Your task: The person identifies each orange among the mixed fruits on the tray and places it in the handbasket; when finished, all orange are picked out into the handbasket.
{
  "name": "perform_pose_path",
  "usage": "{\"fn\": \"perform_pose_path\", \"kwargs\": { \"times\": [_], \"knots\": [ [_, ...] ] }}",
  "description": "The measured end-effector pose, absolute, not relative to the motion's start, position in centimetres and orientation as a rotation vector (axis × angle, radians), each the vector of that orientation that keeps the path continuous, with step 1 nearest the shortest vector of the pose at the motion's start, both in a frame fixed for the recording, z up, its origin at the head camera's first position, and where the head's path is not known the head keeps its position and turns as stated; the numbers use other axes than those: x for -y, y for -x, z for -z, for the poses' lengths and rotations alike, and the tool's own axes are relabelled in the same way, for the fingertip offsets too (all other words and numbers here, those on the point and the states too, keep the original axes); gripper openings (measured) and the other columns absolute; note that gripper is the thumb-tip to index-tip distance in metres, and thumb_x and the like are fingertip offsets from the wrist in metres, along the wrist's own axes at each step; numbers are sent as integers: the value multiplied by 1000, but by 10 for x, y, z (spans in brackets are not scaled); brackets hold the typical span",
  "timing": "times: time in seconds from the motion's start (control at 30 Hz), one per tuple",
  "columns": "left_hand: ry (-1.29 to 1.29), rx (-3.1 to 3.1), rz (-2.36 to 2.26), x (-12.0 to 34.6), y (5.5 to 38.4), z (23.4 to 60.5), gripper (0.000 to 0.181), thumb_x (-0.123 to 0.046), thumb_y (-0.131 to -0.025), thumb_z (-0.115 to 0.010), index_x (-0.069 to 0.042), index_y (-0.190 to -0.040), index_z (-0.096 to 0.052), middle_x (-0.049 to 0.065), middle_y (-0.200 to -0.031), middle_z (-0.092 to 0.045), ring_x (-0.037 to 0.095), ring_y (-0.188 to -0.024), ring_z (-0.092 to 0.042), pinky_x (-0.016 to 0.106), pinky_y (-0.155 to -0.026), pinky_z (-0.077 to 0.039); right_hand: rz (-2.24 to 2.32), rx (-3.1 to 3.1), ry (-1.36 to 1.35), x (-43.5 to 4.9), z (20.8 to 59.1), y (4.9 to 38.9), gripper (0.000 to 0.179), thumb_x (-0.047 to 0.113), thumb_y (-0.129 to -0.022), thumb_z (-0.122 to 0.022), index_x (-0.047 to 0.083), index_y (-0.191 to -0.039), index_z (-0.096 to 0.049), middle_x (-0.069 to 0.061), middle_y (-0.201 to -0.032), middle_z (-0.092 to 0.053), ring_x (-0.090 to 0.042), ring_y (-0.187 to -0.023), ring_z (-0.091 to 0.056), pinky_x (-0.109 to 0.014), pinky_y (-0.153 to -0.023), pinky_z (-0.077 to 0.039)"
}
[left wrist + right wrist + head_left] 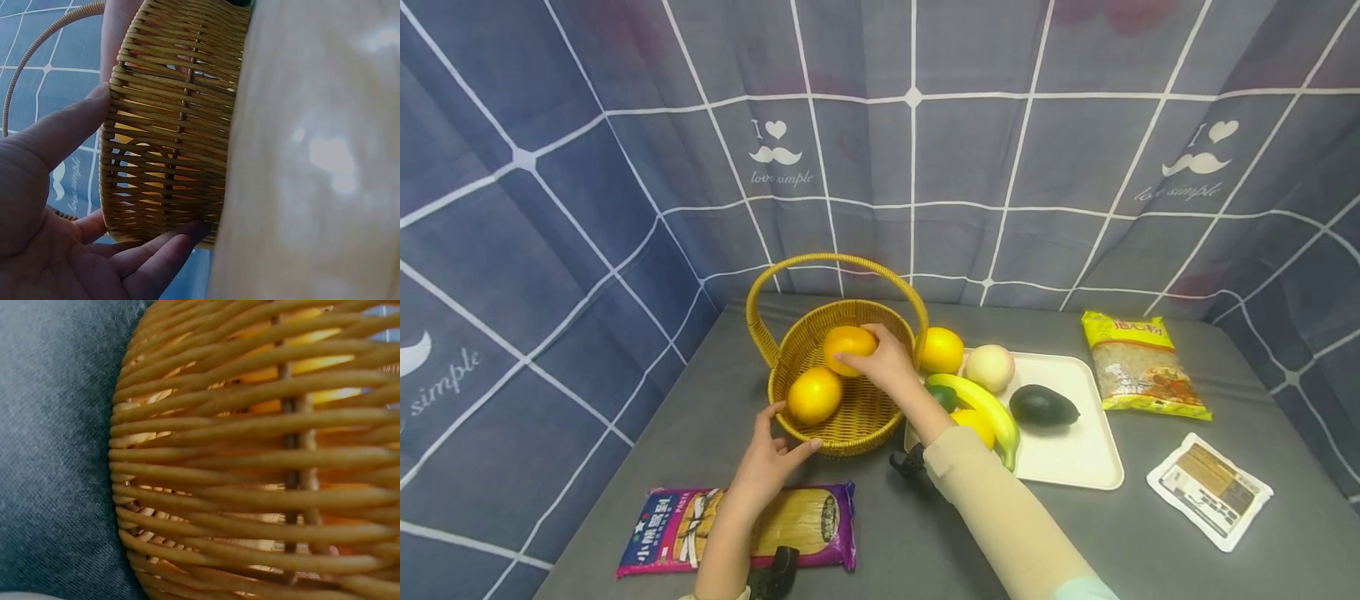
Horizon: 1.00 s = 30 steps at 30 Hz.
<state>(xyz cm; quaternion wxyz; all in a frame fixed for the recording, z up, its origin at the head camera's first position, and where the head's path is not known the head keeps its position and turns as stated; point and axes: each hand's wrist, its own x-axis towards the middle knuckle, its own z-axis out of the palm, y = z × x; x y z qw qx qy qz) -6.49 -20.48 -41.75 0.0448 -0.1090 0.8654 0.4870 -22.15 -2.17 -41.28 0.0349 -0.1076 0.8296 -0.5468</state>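
A yellow-brown wicker basket [837, 446] with a tall arched handle stands at the back left of the table. My right hand [891, 360] reaches over its rim and grips an orange [847, 350] between thumb and fingers. Another orange [815, 395] lies in the basket to the left of it. At the basket's front left, my left hand [769, 467] holds the side, thumb at the rim and fingers spread along the wall. Close up in the left wrist view, the left hand [56, 219] spans the woven side [175, 112]. Only weave shows near the right wrist camera; that hand is hidden there.
Right of the basket, a white tray [1093, 450] carries a banana [985, 408], a dark avocado [1043, 406], a peach [990, 368] and more round fruit. A pasta pack [805, 521] lies under the left forearm. A yellow bag [1142, 367] and a white packet [1210, 490] lie far right.
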Motion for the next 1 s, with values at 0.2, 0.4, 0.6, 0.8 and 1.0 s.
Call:
{"fn": "perform_pose_path", "kwargs": {
  "times": [0.2, 0.4, 0.6, 0.8, 1.0],
  "knots": [
    [330, -2648, -1486, 204, 65, 418, 93, -47, -84, -72, -15, -149, -14, 34, -148, -25, 48, -127, -42, 61, -94, -41, 1617, -2542, 270, 25, 416, 227, 75, 46, -78, -77, 10, -137, -48, -8, -126, -58, -23, -106, -58, -38, -86, -50],
    [335, -2649, -1472, 204, 65, 418, 92, -47, -85, -71, -15, -149, -14, 35, -147, -27, 49, -127, -42, 61, -94, -41, 1546, -2555, 221, 28, 417, 230, 75, 45, -78, -78, 8, -136, -48, -11, -129, -56, -27, -113, -54, -41, -92, -47],
    [343, -2651, -1458, 204, 66, 418, 90, -44, -86, -71, -16, -149, -14, 35, -147, -26, 49, -127, -42, 62, -95, -40, 1498, -2558, 177, 30, 418, 230, 76, 44, -77, -79, 8, -136, -47, -13, -129, -55, -29, -114, -53, -43, -92, -47],
    [343, -2650, -1462, 205, 66, 420, 93, -47, -84, -72, -16, -149, -14, 34, -148, -27, 48, -127, -43, 61, -95, -40, 1452, -2587, 207, 31, 421, 231, 75, 44, -77, -79, 8, -136, -48, -12, -127, -57, -28, -111, -55, -42, -92, -47],
    [344, -2644, -1472, 204, 68, 420, 92, -44, -85, -72, -16, -149, -13, 30, -152, -19, 48, -128, -41, 61, -96, -40, 1362, -2623, 259, 32, 424, 232, 81, 45, -77, -78, 7, -140, -45, -12, -133, -53, -30, -116, -53, -43, -95, -45]
  ]
}}
